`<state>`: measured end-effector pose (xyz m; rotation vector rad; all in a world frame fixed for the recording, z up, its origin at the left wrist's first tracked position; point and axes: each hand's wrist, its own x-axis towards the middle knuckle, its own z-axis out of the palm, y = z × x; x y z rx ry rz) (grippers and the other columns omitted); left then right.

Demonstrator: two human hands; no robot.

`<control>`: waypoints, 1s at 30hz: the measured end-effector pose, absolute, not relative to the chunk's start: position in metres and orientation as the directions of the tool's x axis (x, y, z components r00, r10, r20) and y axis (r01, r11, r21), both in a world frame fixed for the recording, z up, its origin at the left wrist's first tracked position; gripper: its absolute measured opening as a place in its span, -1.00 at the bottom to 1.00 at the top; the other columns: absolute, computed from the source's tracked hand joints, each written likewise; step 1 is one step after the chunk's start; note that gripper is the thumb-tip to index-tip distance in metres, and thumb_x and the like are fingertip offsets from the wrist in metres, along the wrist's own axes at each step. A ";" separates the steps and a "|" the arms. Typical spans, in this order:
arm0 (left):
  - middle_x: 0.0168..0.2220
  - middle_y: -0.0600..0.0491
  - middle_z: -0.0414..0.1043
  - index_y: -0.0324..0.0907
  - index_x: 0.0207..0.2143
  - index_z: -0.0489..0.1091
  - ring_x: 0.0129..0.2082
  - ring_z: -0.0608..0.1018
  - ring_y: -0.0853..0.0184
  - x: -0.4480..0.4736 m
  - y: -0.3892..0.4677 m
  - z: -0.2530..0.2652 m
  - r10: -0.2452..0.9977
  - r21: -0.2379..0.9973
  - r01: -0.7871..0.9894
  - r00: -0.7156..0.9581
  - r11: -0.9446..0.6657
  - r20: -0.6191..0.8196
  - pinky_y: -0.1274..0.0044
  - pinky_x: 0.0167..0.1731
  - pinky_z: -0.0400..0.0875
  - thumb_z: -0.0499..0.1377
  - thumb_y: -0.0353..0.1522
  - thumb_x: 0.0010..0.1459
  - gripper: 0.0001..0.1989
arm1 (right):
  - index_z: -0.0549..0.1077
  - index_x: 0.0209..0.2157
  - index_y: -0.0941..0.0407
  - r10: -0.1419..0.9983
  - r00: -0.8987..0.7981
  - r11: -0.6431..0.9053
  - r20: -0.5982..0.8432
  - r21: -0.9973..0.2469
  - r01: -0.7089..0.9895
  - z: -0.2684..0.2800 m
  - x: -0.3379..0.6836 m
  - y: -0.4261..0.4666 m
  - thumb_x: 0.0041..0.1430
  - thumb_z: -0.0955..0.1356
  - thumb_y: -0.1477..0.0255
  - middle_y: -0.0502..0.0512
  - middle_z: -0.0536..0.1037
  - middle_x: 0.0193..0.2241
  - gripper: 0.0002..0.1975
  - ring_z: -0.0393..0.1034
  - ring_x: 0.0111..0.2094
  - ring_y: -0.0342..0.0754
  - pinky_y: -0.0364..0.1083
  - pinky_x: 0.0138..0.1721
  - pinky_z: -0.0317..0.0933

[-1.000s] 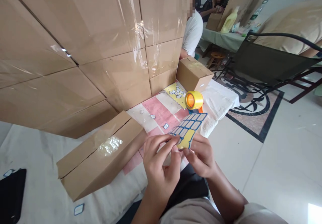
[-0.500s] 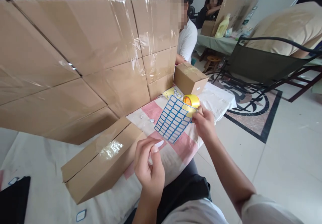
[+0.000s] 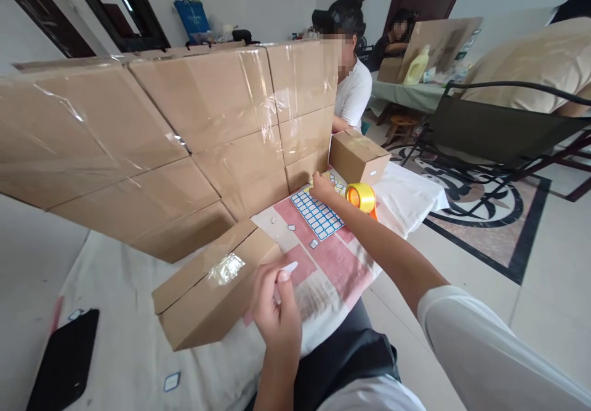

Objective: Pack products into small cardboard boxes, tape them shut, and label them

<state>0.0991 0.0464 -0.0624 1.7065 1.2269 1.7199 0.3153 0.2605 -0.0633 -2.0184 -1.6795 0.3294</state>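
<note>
Since half a second back the right hand (image 3: 322, 187) has carried the label sheet (image 3: 317, 214) away from chest height and laid it flat on the table, arm stretched well forward, fingers resting on the sheet's far edge beside the yellow sheet (image 3: 337, 181). Can't tell if it's actually gripping or just pressing down.

Going left to right: a black phone (image 3: 64, 362) lies on the white tablecloth (image 3: 111, 312), a loose label (image 3: 172, 381) near the front edge. Then a taped cardboard box (image 3: 212, 288) lying on its side, just left of the left hand (image 3: 276, 312). That hand sits close to the body, thumb and fingers pinching a single white sticker (image 3: 289, 267) held up off the cloth.

Behind is a wall of stacked boxes (image 3: 184, 128). Further right a small box (image 3: 359, 156) and a yellow tape roll (image 3: 361, 197) sit just beside the sheet. Another person in a white shirt (image 3: 353, 94) sits behind the stack, and a dark folding chair (image 3: 489, 131) stands on the tiled floor.
</note>
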 end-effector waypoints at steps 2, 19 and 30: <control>-0.41 0.11 0.44 -0.11 -0.22 0.54 -0.40 0.46 0.42 0.092 0.045 -0.065 0.843 0.831 0.335 -0.158 -0.444 0.514 0.61 -0.38 0.37 0.08 -0.36 0.35 -0.78 | 0.39 -0.01 0.20 0.970 0.177 -0.055 0.169 -0.555 0.830 -0.064 0.305 0.236 0.18 0.30 0.58 0.37 0.48 0.02 -0.68 0.35 0.09 0.21 0.19 0.09 0.22; -0.34 0.02 0.53 -0.16 -0.17 0.50 -0.35 0.57 0.40 0.092 0.048 -0.075 0.821 0.732 0.385 0.152 -0.562 0.550 0.60 -0.36 0.47 0.06 -0.48 0.33 -0.79 | 0.51 -0.31 0.10 0.829 0.015 0.557 0.559 -0.828 0.069 -0.073 0.239 0.054 0.24 0.42 0.51 0.06 0.50 -0.38 -0.97 0.40 -0.34 -0.09 -0.08 -0.30 0.32; 0.38 -0.04 0.20 0.08 0.30 0.23 0.38 0.19 -0.02 -0.037 0.079 -0.044 0.958 0.209 0.976 -0.109 0.053 0.267 -0.09 0.29 -0.03 -0.05 -0.07 0.36 -0.48 | 0.52 -0.35 0.11 0.910 0.259 0.304 0.325 -0.945 0.117 -0.116 0.240 0.081 0.26 0.40 0.34 0.04 0.54 -0.45 -0.86 0.37 -0.46 -0.12 -0.11 -0.41 0.25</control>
